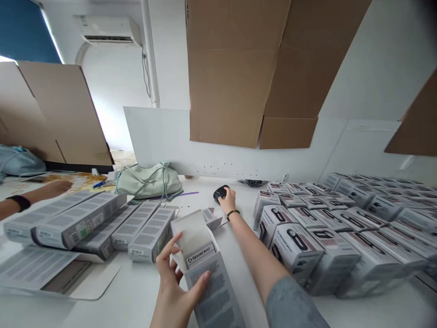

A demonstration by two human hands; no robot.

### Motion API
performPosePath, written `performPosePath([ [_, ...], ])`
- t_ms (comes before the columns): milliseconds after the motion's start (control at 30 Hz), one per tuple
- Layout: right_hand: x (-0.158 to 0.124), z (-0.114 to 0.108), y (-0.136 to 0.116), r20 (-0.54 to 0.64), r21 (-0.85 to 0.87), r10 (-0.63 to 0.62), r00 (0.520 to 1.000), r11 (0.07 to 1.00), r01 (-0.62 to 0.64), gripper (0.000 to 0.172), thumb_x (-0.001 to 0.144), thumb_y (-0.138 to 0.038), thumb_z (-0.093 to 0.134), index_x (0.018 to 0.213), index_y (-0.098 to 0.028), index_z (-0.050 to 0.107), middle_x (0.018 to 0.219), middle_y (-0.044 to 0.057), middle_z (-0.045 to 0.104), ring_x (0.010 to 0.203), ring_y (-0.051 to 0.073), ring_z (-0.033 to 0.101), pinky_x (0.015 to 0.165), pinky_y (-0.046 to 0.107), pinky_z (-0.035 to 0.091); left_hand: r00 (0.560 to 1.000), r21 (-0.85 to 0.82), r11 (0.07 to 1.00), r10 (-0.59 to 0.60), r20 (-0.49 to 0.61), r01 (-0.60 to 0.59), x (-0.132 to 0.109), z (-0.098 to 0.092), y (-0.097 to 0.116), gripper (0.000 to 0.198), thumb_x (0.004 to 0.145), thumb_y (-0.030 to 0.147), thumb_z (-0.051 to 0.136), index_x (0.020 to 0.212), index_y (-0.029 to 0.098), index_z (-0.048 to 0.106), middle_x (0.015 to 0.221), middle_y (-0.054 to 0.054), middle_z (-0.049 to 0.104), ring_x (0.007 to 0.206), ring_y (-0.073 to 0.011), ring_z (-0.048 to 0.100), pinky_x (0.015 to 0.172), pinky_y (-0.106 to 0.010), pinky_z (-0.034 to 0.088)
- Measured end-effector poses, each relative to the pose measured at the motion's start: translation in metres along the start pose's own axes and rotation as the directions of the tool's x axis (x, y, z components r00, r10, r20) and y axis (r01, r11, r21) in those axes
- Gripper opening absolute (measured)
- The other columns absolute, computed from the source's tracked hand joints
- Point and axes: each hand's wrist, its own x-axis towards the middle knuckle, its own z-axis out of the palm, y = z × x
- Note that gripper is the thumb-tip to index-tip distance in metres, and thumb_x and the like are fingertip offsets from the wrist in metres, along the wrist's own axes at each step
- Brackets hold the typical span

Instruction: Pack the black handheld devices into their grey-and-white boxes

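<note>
My left hand (174, 284) grips an open grey-and-white SilverCrest box (213, 291) near the bottom of the view, with its fingers around the box's upper end. The box's white lid flap (193, 232) stands open, and the inside is hidden. My right hand (227, 200) rests over a black computer mouse (221, 193) on the white table (201, 214), with a beaded bracelet on the wrist. Several flat grey-printed boxes (145, 232) lie to the left of my left hand.
Many SilverCrest boxes (337, 228) stand packed in rows at the right. A co-worker's hand (58, 187) reaches in at the far left. Printed sheets (34, 269) lie at the lower left, and a pale green bag (148, 181) sits at the back. Large cardboard sheets (232, 77) hang above.
</note>
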Motion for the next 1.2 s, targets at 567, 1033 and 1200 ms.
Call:
performPosePath([
  [567, -0.056, -0.063, -0.094, -0.309, 0.121, -0.433, 0.847, 0.865, 0.487, 0.032, 0.094, -0.041, 0.030, 0.115, -0.024, 0.047, 0.114, 0.006, 0.054, 0.107, 0.021, 0.056, 0.094, 0.038, 0.047, 0.961, 0.213, 0.938, 0.276, 0.023, -0.275, 0.014, -0.004, -0.029, 0.045, 0.076, 0.031, 0.071, 0.109, 0.028, 0.041, 0.147, -0.015, 0.041, 0.129, -0.0320, 0.051, 0.084, -0.046, 0.056],
  [1033, -0.168, -0.139, -0.067, 0.535, 0.011, -0.476, 0.697, 0.830, 0.558, 0.025, 0.080, -0.033, 0.071, 0.102, -0.021, 0.067, 0.105, 0.008, 0.064, 0.118, 0.030, 0.048, 0.103, 0.047, 0.040, 0.815, -0.024, 0.824, 0.563, 0.136, -0.566, -0.008, 0.030, -0.044, 0.061, 0.081, 0.019, 0.069, 0.130, 0.027, 0.034, 0.151, -0.021, 0.035, 0.140, -0.0336, 0.041, 0.099, -0.051, 0.052],
  [1200, -0.166, -0.139, -0.028, 0.454, 0.405, -0.488, 0.746, 0.858, 0.316, 0.034, 0.097, -0.052, 0.044, 0.112, -0.031, 0.065, 0.122, 0.007, 0.059, 0.117, 0.022, 0.055, 0.101, 0.038, 0.044, 0.807, 0.234, 0.783, 0.501, 0.312, -0.576, -0.016, 0.025, -0.038, 0.024, 0.084, 0.028, 0.066, 0.107, 0.026, 0.059, 0.150, -0.014, 0.037, 0.136, -0.0365, 0.045, 0.098, -0.049, 0.054],
])
